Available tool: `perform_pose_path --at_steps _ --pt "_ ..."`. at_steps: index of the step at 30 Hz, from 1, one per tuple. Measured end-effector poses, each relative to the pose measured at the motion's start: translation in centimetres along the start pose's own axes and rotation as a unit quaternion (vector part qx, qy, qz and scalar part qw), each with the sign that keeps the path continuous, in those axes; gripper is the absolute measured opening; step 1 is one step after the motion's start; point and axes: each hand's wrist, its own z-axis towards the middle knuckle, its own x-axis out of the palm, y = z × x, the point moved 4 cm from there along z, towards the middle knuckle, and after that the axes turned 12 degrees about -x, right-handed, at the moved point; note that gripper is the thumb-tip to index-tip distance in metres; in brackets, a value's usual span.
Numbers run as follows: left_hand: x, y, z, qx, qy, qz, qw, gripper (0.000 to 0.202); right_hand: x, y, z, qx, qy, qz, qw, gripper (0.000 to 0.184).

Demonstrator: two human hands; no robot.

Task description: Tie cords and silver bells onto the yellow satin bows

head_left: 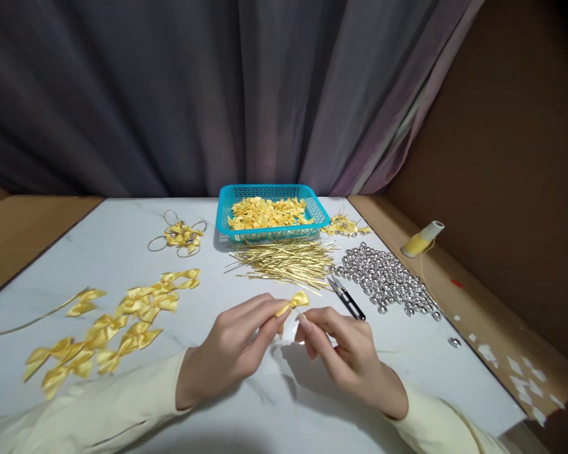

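Observation:
My left hand (236, 343) pinches a small yellow ribbon bow (294, 302) between thumb and fingertips, holding it just above the white table (274, 403). My right hand (348, 353) is close beside it with fingers curled and pinched together right under the bow; what they hold, if anything, is too small to see. Both sleeves are pale yellow.
A turquoise basket (269, 192) of yellow bows stands at the back centre. In front of it lie gold wire ties (284, 260), black snips (346, 296) and silver bells (388, 280). More bows (118, 325) lie at the left, finished bow clusters (182, 236) behind, a yellow thread spool (421, 239) at the right.

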Motion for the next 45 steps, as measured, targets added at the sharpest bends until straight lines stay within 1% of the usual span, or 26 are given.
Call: perform_pose_path --at_steps 7,10,14,17,20,23,25,28,31,35,38,40,42,43,45 --pt "0.0 -0.2 -0.4 0.067 -0.021 0.032 0.997 0.029 0.0 -0.1 -0.1 0.000 0.005 0.011 1.000 0.012" --pt "0.2 -0.2 -0.5 0.074 -0.010 0.048 0.996 0.027 0.1 -0.1 -0.1 -0.005 0.006 0.015 1.000 0.012" --pt "0.5 -0.2 -0.6 0.074 0.016 0.043 0.996 0.027 0.0 0.0 0.1 -0.010 0.006 0.011 1.000 0.013" --pt "0.3 -0.4 -0.4 0.075 0.024 0.035 0.996 0.028 0.0 -0.3 0.2 0.004 -0.001 0.030 1.000 0.012" --pt "0.1 -0.5 -0.2 0.080 0.024 0.041 0.996 0.027 0.0 -1.0 0.2 0.029 -0.006 0.068 0.997 0.011" --pt "-0.1 -0.6 0.0 0.092 0.009 0.046 0.995 0.027 0.0 -1.5 0.3 0.042 0.006 0.095 0.995 0.010" --pt "-0.3 -0.6 0.0 0.094 -0.003 0.047 0.994 0.026 -0.1 -1.7 0.4 0.042 0.018 0.088 0.995 0.011" --pt "-0.4 -0.7 0.1 0.091 -0.005 0.051 0.995 0.025 -0.3 -1.6 0.3 0.028 0.018 0.061 0.998 0.013" --pt "-0.1 -0.7 0.0 0.094 0.004 0.057 0.994 0.025 -0.4 -1.2 0.2 0.004 0.006 0.031 0.999 0.012" --pt "0.6 -0.4 -0.6 0.123 0.020 0.080 0.989 0.026 0.0 -0.8 0.1 -0.026 -0.015 0.000 1.000 0.014" --pt "0.8 -0.2 -0.8 0.137 0.029 0.085 0.986 0.027 0.1 -0.9 0.1 -0.027 -0.013 0.001 1.000 0.015" --pt "0.4 -0.1 -0.4 0.113 0.031 0.064 0.991 0.027 -0.3 -1.1 0.4 -0.021 -0.005 0.009 1.000 0.012" --pt "-0.1 0.1 0.3 0.058 0.047 0.028 0.997 0.024 -1.4 -1.3 0.7 -0.024 -0.016 -0.004 1.000 0.007" --pt "-0.3 0.2 0.7 0.023 0.069 0.007 0.997 0.022 -2.1 -1.5 0.9 -0.028 -0.034 -0.021 0.999 0.005" --pt "-0.2 0.3 1.3 -0.031 0.151 -0.037 0.987 0.020 -3.6 -1.7 1.3 -0.025 -0.076 -0.050 0.996 0.014"
